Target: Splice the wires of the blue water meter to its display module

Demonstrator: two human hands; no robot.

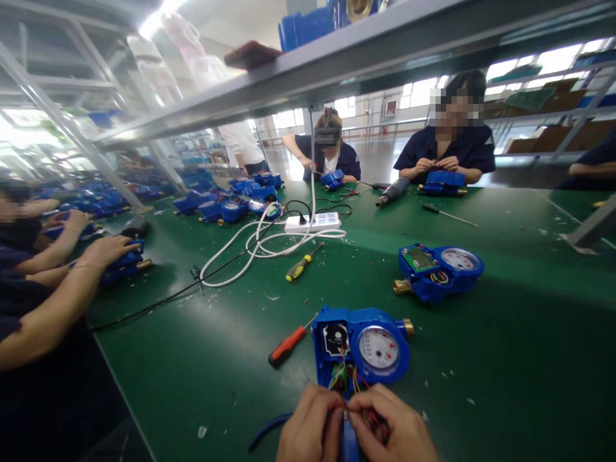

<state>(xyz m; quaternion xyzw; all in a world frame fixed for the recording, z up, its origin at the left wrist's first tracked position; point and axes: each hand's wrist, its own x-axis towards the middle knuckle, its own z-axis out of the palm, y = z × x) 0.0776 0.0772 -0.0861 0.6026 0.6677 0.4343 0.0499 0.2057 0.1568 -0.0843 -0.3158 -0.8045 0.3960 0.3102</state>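
My left hand [310, 423] and my right hand [387, 423] meet at the bottom middle, fingertips pinched together on thin wires. Coloured wires [357, 378] run toward them from the open compartment of a blue water meter [379, 317] lying just beyond. Its round dial faces up and a brass fitting pokes out at the right. Some reddish wires [378, 425] show under my right fingers. Between the hands is a blue piece [349, 444], partly hidden. A curved blue handle [269, 428] sticks out left of my left hand. The exact pinch point is covered by fingers.
An orange-and-black screwdriver [287, 346] lies left of the meter; a yellow one [299, 267] lies farther back. A second meter [439, 269] is at right. A white power strip [312, 222] with looped cables stands mid-table, below an overhead shelf [337, 54]. Co-workers handle meters around the table.
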